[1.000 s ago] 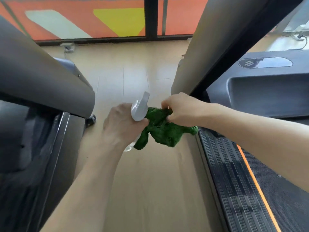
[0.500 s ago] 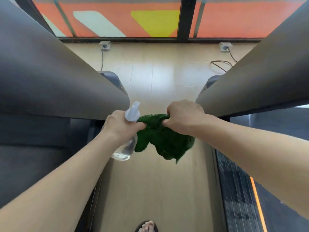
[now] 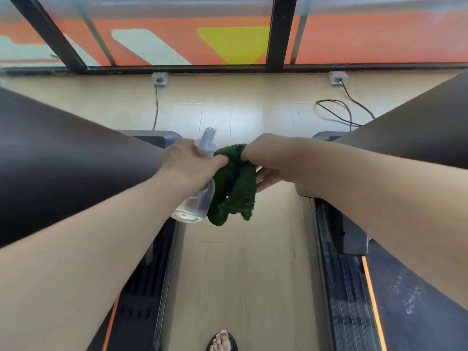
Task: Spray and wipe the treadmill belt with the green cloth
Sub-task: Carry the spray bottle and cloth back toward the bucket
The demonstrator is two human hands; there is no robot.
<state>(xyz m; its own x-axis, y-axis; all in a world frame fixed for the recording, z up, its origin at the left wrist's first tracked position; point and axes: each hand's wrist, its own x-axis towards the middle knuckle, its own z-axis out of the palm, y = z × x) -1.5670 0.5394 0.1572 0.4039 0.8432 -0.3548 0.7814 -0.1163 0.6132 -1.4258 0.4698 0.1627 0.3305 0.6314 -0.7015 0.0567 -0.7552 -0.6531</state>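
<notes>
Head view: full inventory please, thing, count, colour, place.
cloth: 1, green, centre, held between both hands
spray bottle: 1, clear with grey head, in left hand
treadmills: 2, dark with orange stripes, left and right of the aisle
floor: 1, light wood, centre
wall sockets: 2, grey, at window base, cables plugged in
foot: 1, in a dark sandal, bottom centre
left hand: grips bottle and cloth
right hand: grips cloth

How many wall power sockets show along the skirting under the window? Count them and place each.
2. One white wall socket sits left of centre, one white wall socket to the right; each has a cable plugged in. Others may hide behind the grey treadmill uprights.
</notes>
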